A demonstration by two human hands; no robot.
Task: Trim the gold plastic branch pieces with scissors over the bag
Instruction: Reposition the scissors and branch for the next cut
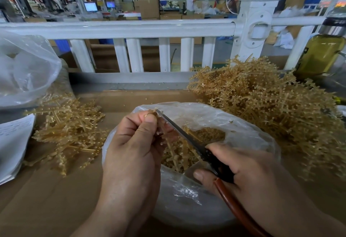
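Observation:
My left hand (134,143) pinches a gold plastic branch piece (169,143) between thumb and fingers, holding it over the open clear plastic bag (187,199). My right hand (249,173) grips the scissors (189,139) by their dark and reddish-brown handles. The blades lie along the branch, with the tips up by my left fingertips. Gold trimmings (207,135) fill the bottom of the bag under the branch.
A big heap of gold branches (271,109) lies to the right, a smaller flat pile (69,131) to the left. A second clear bag (24,71) and papers (13,143) sit far left. A bottle (322,51) stands at right, a white railing (131,28) behind the cardboard surface.

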